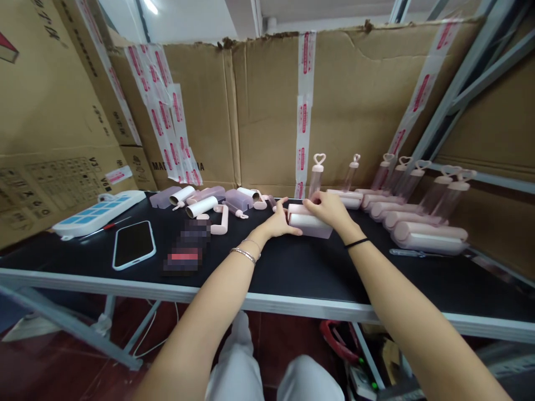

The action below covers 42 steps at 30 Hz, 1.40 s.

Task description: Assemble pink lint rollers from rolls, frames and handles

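Note:
Both my hands grip one pink lint roller in its clear case [310,224], lying on the black table [292,267]. My left hand [279,221] closes on its left end, and my right hand [328,209] wraps over its top right. Just behind stands its heart-topped handle [316,172]. To the right, several finished cased rollers [418,225] lie in a row with their heart handles upright. To the left lie loose parts: white paper rolls [200,207], clear purple covers [217,194] and pink handles [223,218].
A phone [134,244] lies face up near the left front edge, by a blurred patch [186,248]. A white and blue power strip [98,211] and a thin screwdriver [106,227] lie far left. Taped cardboard [267,111] walls the back; a metal rack [460,94] stands at right.

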Available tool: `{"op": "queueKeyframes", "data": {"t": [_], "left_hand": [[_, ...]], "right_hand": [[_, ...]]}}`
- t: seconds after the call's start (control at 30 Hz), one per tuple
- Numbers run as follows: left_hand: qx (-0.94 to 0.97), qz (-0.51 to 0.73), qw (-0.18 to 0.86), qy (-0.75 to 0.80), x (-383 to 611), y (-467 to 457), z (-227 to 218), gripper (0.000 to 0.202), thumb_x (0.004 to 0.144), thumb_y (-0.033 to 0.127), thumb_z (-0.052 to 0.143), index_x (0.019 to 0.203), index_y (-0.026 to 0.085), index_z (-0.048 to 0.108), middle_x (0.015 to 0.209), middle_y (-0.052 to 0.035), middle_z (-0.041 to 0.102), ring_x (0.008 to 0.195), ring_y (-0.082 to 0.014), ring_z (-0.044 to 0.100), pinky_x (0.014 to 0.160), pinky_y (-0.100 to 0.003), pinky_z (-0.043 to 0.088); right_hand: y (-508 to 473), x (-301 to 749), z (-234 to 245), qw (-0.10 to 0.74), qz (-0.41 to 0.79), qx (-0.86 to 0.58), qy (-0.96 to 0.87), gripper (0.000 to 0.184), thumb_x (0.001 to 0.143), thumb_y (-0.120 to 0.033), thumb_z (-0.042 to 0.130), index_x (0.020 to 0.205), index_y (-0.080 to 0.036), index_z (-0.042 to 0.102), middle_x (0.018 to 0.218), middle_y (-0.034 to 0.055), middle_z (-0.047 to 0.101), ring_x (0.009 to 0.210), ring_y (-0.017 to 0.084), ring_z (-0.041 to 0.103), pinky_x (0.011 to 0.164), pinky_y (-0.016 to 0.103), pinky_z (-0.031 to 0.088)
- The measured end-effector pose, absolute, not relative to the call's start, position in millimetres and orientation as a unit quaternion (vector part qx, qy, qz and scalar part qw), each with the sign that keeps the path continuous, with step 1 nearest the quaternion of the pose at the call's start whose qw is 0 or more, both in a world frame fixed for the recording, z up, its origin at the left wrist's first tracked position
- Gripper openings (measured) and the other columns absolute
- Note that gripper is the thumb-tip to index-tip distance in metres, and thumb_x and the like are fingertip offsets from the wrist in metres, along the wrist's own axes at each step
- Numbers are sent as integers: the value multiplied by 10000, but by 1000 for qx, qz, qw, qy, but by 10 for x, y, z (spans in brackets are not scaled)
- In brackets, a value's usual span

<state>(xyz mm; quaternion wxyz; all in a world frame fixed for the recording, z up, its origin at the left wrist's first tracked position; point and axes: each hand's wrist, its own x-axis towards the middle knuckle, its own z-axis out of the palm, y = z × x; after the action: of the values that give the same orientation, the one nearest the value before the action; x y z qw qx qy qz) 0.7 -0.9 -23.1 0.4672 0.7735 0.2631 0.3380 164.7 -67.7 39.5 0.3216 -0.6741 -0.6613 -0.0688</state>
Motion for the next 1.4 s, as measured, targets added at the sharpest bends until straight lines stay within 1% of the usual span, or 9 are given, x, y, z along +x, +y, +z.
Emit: {"op": "queueKeyframes", "data": {"t": [0.23, 0.37, 0.5, 0.6, 0.77, 0.93, 1.1, 1.3, 1.4], "left_hand": [[785, 339, 420, 304, -79, -20, -160, 1223, 518, 229, 847, 1447, 117, 60, 1174, -157, 504, 1123, -289, 537, 1022, -495, 366], [799, 343, 396, 293, -91, -29, -152, 1188, 536, 231, 833, 1444, 99, 79, 1219, -181, 473, 1177, -292, 502, 1057, -475, 335], [820, 314, 391, 277, -81, -57, -169, 1199, 512, 275, 851, 1449, 150, 113, 1244, -182, 473, 1204, -305, 484, 1063, -505, 318], [826, 294, 387, 284, -83, -52, -187, 1141, 555, 278, 830, 1447, 172, 126, 1248, -182, 475, 1210, -299, 478, 1043, -508, 342], [833, 330, 304, 323, -101, 16, -194, 876, 689, 244, 721, 1408, 142, 230, 1106, -135, 552, 1058, -230, 561, 984, -442, 411], [827, 316, 225, 407, -146, 53, -95, 439, 787, 136, 531, 1222, 151, 476, 947, -80, 634, 861, -184, 614, 884, -367, 471], [763, 359, 150, 517, -301, 13, 148, 261, 818, 142, 469, 1037, 207, 596, 987, -96, 672, 961, -232, 620, 884, -368, 453], [707, 368, 94, 596, -536, -60, 355, 280, 826, 166, 466, 1063, 189, 613, 1092, -127, 654, 1067, -263, 587, 897, -368, 435], [709, 333, 10, 622, -597, -154, 408, 303, 833, 176, 461, 1093, 155, 613, 1164, -172, 616, 1140, -322, 524, 946, -460, 397]], "right_hand": [[-591, 1675, 227, 230, 7, -646, -727, 387, 868, -523, 423, 835, -189, 616, 883, 85, 678, 814, 204, 581, 685, 280, 368], [-595, 1604, 192, 276, -57, -674, -682, 409, 848, -570, 428, 929, -203, 592, 1022, 106, 646, 981, 277, 545, 804, 384, 380], [-589, 1620, 247, 318, -78, -705, -629, 318, 845, -496, 466, 867, -201, 582, 993, 103, 635, 1014, 292, 517, 856, 460, 367], [-593, 1846, 269, 329, -118, -767, -539, 329, 842, -475, 491, 940, -183, 606, 1112, 157, 589, 1107, 348, 471, 886, 531, 343], [-583, 2434, 144, 351, -123, -837, -402, 389, 860, -369, 505, 1152, -119, 559, 1145, 220, 595, 1111, 354, 505, 913, 497, 344], [-482, 2681, -44, 343, -114, -826, -432, 433, 861, -183, 429, 1272, -52, 463, 1119, 234, 616, 1058, 303, 564, 889, 395, 385], [-436, 2671, -187, 278, -90, -834, -468, 498, 812, -204, 503, 1290, -72, 461, 1294, 256, 495, 1230, 357, 432, 971, 519, 334], [-508, 2599, -102, 290, -97, -858, -412, 469, 834, -211, 441, 1280, -72, 467, 1283, 257, 480, 1202, 376, 440, 950, 538, 334], [-541, 2476, -9, 310, -145, -843, -415, 454, 825, -229, 444, 1249, -71, 483, 1247, 264, 486, 1183, 392, 430, 923, 541, 344]]}}
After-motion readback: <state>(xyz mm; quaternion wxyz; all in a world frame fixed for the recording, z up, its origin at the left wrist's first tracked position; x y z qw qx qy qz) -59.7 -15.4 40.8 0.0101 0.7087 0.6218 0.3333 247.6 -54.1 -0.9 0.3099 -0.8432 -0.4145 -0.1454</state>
